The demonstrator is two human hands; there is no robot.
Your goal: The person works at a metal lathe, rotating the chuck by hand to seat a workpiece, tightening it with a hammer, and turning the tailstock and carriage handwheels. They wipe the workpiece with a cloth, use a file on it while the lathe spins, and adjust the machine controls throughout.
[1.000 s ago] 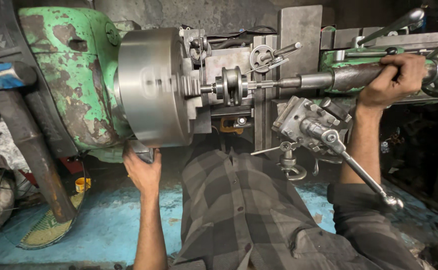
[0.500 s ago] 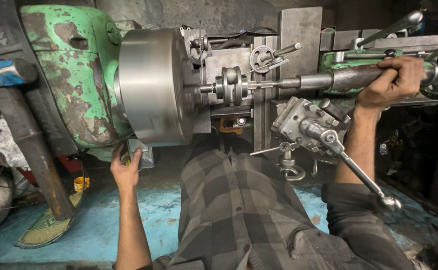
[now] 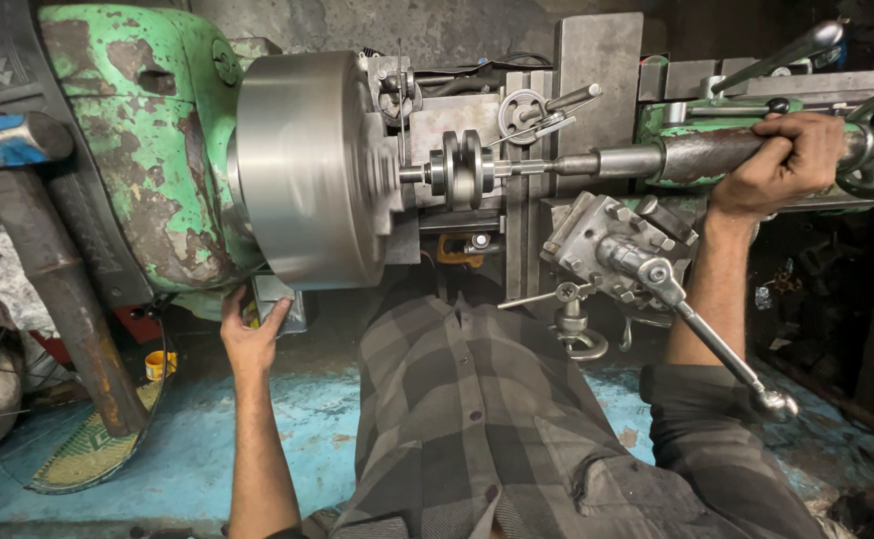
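Right hand (image 3: 781, 160) wrapped tight around tailstock barrel (image 3: 701, 155) | left hand (image 3: 249, 334) fingers curled on lever box (image 3: 279, 302) beneath blurred lathe chuck (image 3: 307, 170); grooved workpiece (image 3: 465, 170) between chuck and barrel

open gap lower centre; spinning chuck (image 3: 307, 170), tool post (image 3: 606, 240) and its long handle (image 3: 726, 349) crowd centre-right.

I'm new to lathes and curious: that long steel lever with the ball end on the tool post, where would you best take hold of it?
Grip the tool-post lever at its ball end, coming from the lower right. The rounded knob fits a palm, sits farthest from the pivot on the tool post, and points toward the operator, well away from the blurred, apparently spinning chuck.
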